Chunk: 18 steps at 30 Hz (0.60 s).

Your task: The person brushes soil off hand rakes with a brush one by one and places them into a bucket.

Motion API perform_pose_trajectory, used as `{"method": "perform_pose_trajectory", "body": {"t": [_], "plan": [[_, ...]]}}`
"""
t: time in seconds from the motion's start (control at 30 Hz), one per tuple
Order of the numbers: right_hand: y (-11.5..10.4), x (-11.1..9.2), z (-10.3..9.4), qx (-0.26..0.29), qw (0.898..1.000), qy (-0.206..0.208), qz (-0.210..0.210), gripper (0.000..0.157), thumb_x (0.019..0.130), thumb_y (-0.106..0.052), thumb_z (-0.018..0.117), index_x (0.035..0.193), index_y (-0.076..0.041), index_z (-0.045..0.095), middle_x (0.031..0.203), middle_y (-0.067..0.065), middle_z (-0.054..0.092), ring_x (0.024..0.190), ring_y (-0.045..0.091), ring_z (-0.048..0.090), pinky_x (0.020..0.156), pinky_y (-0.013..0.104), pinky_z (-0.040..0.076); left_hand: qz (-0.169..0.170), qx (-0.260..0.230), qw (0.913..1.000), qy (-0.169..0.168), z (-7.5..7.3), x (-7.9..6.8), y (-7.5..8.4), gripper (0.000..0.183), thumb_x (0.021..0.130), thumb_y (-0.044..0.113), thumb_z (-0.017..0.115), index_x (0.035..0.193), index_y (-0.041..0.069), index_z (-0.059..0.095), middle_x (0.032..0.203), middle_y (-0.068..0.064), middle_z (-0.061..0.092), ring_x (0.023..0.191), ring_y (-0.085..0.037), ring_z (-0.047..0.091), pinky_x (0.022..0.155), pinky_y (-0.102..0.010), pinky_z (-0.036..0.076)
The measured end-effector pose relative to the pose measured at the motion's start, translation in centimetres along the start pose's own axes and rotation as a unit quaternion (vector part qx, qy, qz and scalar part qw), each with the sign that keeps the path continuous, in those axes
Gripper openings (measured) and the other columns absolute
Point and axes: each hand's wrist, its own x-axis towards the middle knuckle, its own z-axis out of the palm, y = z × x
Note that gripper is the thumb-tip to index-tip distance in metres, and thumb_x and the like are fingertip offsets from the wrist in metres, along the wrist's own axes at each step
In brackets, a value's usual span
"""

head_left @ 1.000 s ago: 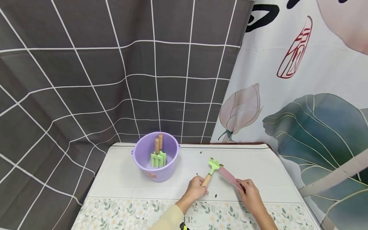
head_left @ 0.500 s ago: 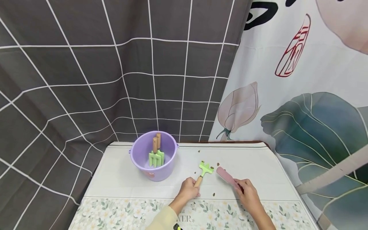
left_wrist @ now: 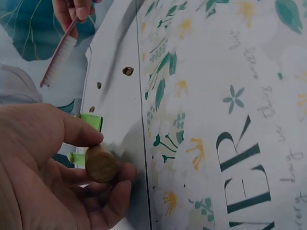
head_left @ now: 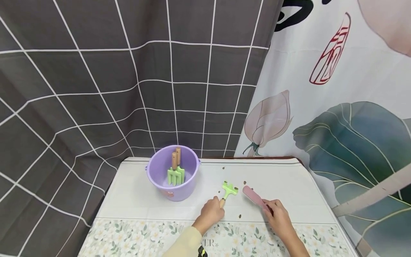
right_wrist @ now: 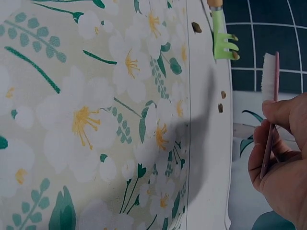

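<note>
My left hand point(head_left: 212, 213) holds a small green garden rake point(head_left: 229, 189) by its wooden handle point(left_wrist: 101, 165). Small brown bits cling to the rake's tines, which point away from me. In my right hand point(head_left: 277, 217) is a pink brush point(head_left: 252, 195), gripped by its handle; white bristles point(right_wrist: 268, 76) show along one side in the right wrist view. The brush tip and the rake head are apart, with the brush to the right. Loose brown bits lie on the table, one point(head_left: 245, 182) just beyond the brush tip and another point(head_left: 239, 216) nearer to me.
A purple bucket point(head_left: 189, 189) stands at the back left, with two green hand tools point(head_left: 174, 177) with wooden handles inside. The table has a white cover point(head_left: 128, 200) with a floral front strip point(head_left: 128, 237). A dark grid curtain point(head_left: 189, 96) hangs behind.
The rake has moved left, away from the brush that was against its head. Less of its handle shows past my left hand. Brown bits now show on the table by the brush tip.
</note>
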Motion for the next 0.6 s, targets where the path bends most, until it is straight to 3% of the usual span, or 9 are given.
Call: {"method": "perform_pose_trajectory", "body": {"t": [0.17, 0.3, 0.4, 0.6], "plan": [[0.14, -0.07, -0.26, 0.003, 1.0, 0.002, -0.004, 0.036, 0.091, -0.001, 0.075, 0.127, 0.001, 0.07, 0.103, 0.012, 0.062, 0.083, 0.014, 0.055, 0.065, 0.026, 0.051, -0.006, -0.09, 0.9957, -0.019, 0.12, 0.29, -0.09, 0.006, 0.088, 0.004, 0.06, 0.09, 0.0, 0.057, 0.071, -0.008, 0.055, 0.058, -0.019, 0.053, 0.052, -0.032, 0.051], [0.1, -0.14, -0.27, 0.004, 1.0, 0.001, -0.005, 0.036, 0.091, -0.001, 0.076, 0.127, 0.001, 0.07, 0.103, 0.011, 0.062, 0.083, 0.014, 0.055, 0.065, 0.026, 0.051, -0.041, -0.17, 0.9834, -0.048, 0.21, 0.48, -0.13, 0.004, 0.087, -0.001, 0.057, 0.089, -0.003, 0.06, 0.067, -0.006, 0.057, 0.049, -0.011, 0.053, 0.042, -0.018, 0.047], [0.02, -0.14, -0.19, 0.004, 1.0, 0.0, -0.006, 0.036, 0.091, -0.001, 0.076, 0.127, 0.0, 0.071, 0.102, 0.011, 0.061, 0.082, 0.013, 0.054, 0.064, 0.025, 0.05, -0.064, -0.216, 0.9717, -0.071, -0.06, 0.5, 0.03, 0.011, 0.088, -0.003, 0.056, 0.095, -0.008, 0.063, 0.069, -0.008, 0.06, 0.05, -0.009, 0.057, 0.044, -0.016, 0.05], [-0.1, -0.13, -0.24, 0.002, 1.0, 0.007, -0.011, 0.036, 0.09, -0.001, 0.076, 0.126, 0.0, 0.071, 0.101, 0.009, 0.061, 0.081, 0.012, 0.053, 0.063, 0.024, 0.049, -0.07, -0.29, 0.9493, -0.099, -0.39, 0.28, 0.24, 0.009, 0.093, -0.004, 0.06, 0.094, -0.012, 0.064, 0.068, -0.009, 0.063, 0.052, -0.011, 0.06, 0.049, -0.019, 0.055]]}}
